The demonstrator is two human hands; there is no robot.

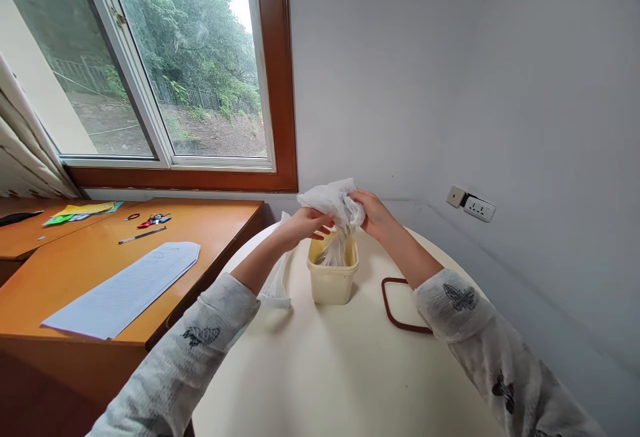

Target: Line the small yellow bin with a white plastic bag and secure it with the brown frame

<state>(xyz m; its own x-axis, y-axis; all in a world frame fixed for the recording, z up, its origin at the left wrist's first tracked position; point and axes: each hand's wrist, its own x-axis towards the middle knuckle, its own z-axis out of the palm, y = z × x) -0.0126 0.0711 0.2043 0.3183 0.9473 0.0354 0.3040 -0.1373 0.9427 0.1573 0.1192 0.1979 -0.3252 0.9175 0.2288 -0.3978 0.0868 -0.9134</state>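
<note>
Over a small cream-yellow bin [333, 285], a crumpled white plastic bag [330, 196] hangs between my hands, its lower part trailing down into the bin's mouth. My left hand [306, 225] holds the bag's left underside, thumb against it and some fingers extended below. My right hand [371, 213] grips the gathered right side of the bag, its fingertips partly hidden by the plastic. Another piece of white plastic [276, 290] lies on the table left of the bin, partly covered by my left forearm. A brown rectangular ring [400, 324] rests flat to the right, partly behind my right sleeve.
The bin stands on a round cream table [320, 370]. Beside it on the left is an orange-brown desk [220, 224] with paper sheets [130, 284], a pen [142, 235], keys [154, 220] and coloured papers [83, 210]. A wall socket [479, 208] is at right.
</note>
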